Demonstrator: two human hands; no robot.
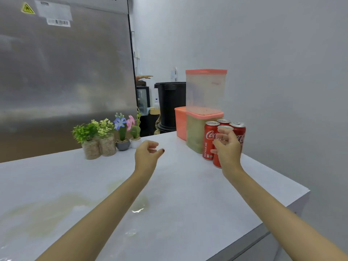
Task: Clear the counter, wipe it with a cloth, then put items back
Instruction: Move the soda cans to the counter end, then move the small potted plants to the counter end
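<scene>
Counter (188, 185): pale grey-white; yellowish-brown stain (56, 206) at 8 o'clock.
Cans (209, 140), 3 o'clock: red, white script, silver tops.
Tall container (206, 91): clear, salmon-pink lid.
Lower container (194, 134): pink lid, pale green-yellow fill.
Box (180, 123): opaque salmon.
Plants (88, 129), 10 o'clock: green leaves; blue-violet flower (120, 122); pink flower (131, 123).
Pots: speckled beige, grey, white.
Bin (170, 104), 12 o'clock: black.
Fridge (66, 72): brushed steel; yellow-and-black triangle sticker (27, 8); white barcode label (58, 22).
Wall (282, 72): light grey.

Two slender arms in view: left forearm (105, 208) and right forearm (273, 206) are bare from wrist to the lower frame edge. The left hand (146, 156) carries a thumbnail (163, 150) polished dark red. Nails of the right hand (227, 147) are too blurred to judge for polish.
</scene>
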